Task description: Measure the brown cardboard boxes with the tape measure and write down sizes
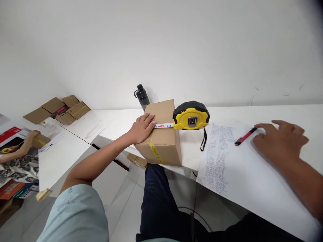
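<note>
My left hand [143, 129] lies over the left side of a brown cardboard box [164, 137] and holds the white blade of a tape measure down on its top. The yellow and black tape measure [191, 116] sits at the box's right edge, with a black wrist strap dangling. Yellow tape with writing runs over the box. To the right, my right hand [280, 141] is over a sheet of paper [242, 181], its fingers apart. A red and black pen [245, 136] lies on the sheet, its upper end close to or touching my fingertips. Dense handwriting covers the paper's left part.
A dark bottle [142, 95] stands behind the box by the wall. Several cardboard boxes [75, 109] are piled at the back left. At far left another person's arm [20, 151] reaches to a small box [40, 140]. The white table [272, 114] ends above my legs.
</note>
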A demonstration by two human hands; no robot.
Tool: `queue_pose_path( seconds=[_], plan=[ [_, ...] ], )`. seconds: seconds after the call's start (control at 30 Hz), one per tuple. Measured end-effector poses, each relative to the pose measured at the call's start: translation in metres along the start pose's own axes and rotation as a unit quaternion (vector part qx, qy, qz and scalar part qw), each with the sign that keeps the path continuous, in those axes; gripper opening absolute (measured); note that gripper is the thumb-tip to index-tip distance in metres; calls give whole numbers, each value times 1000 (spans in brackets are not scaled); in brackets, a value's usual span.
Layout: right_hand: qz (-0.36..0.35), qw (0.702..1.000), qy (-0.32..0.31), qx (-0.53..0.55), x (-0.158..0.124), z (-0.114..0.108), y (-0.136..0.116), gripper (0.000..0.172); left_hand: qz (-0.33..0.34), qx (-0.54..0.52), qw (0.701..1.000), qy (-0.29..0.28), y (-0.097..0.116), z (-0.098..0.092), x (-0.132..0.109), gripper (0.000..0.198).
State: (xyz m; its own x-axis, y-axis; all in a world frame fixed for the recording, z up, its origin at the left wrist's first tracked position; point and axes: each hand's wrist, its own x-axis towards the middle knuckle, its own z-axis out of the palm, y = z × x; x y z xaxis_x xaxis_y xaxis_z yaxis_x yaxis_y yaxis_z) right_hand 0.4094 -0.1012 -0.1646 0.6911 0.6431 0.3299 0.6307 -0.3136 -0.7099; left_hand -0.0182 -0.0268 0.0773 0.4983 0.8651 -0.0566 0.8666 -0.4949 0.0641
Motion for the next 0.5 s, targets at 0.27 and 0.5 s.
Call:
queue_pose_path(
  seconds=[0.27, 0.5],
  plan=[
    [-147, 938, -67, 306, -13, -33, -102, 59, 3, -26, 999, 48, -6, 8, 8, 69],
    [-374, 859, -189, 293, -18, -69, -238, 61, -6, -3, 997, 79, -4, 12, -12, 69]
  ],
)
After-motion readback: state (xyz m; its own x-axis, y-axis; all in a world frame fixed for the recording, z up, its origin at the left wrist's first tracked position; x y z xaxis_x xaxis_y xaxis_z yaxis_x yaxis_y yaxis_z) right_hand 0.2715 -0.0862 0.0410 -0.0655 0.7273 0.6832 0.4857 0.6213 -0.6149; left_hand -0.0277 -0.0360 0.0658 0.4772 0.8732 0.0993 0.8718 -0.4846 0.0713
